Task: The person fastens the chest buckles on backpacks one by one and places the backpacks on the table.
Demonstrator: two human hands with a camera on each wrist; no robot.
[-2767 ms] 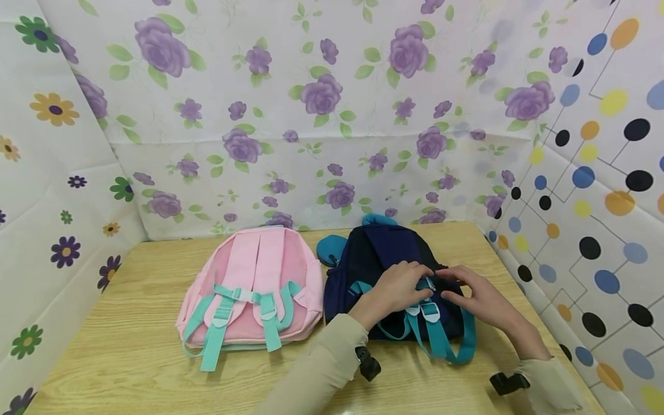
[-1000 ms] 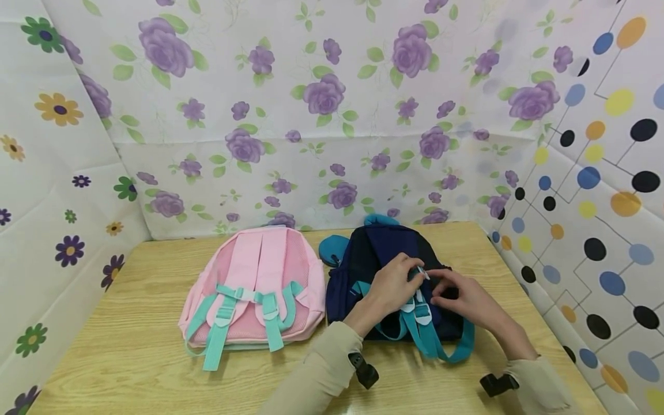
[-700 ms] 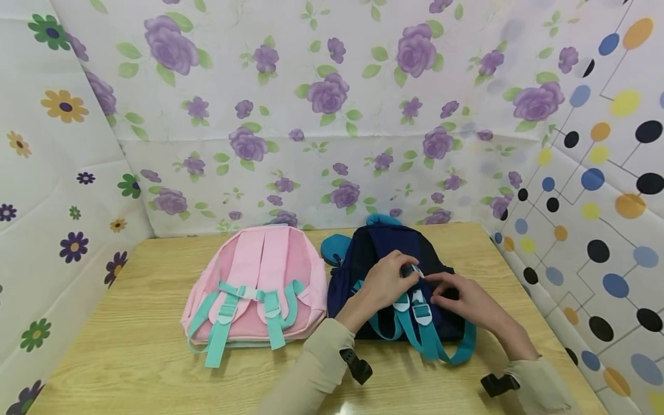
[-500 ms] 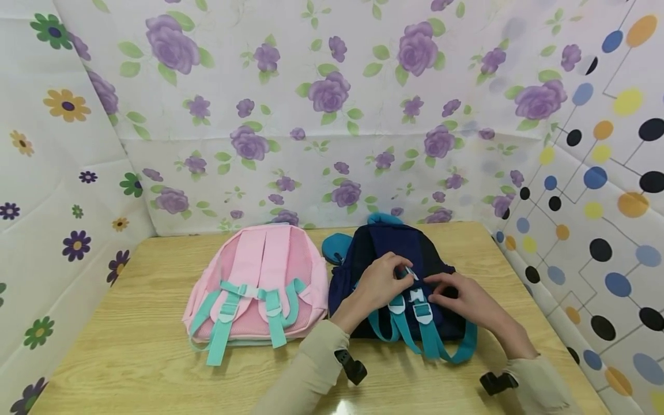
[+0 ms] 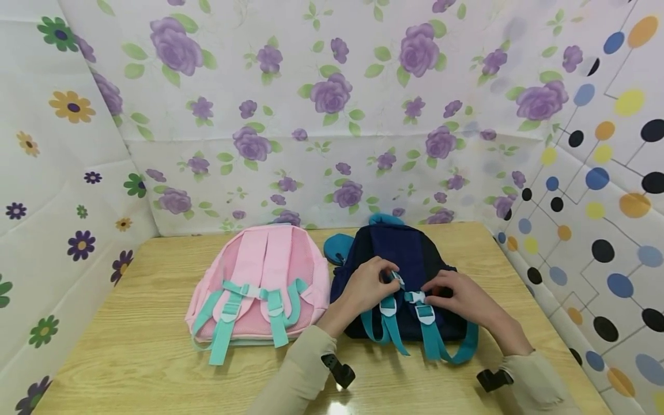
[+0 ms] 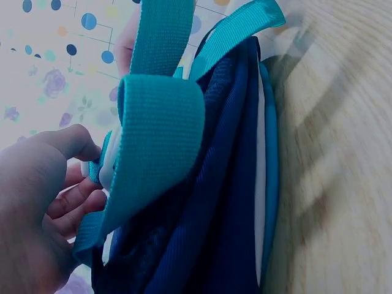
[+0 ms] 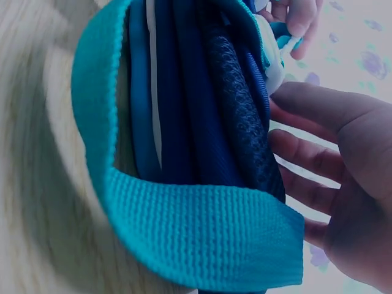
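A navy backpack [image 5: 399,245] lies back panel up on the table, its teal straps hanging toward me. My left hand [image 5: 365,285] pinches a small white buckle piece [image 5: 397,279] on teal webbing, above the bag's left strap. In the left wrist view, the left thumb and fingers [image 6: 76,141] close on that piece. A second white buckle piece [image 5: 415,297] sits to the right, apart from the first. My right hand [image 5: 464,294] has thumb and index fingertips at its right end. In the right wrist view, the right hand's other fingers [image 7: 306,153] are loosely bent beside the bag.
A pink backpack [image 5: 259,248] with mint straps, its white buckle [image 5: 254,292] fastened, lies left of the navy one. A round teal pouch [image 5: 338,248] sits between them at the back. The wooden table [image 5: 129,323] is enclosed by patterned cloth walls.
The left hand has moved left and down with one buckle piece, away from the other. The right fingers have lowered to the second piece. The left strap has shifted left.
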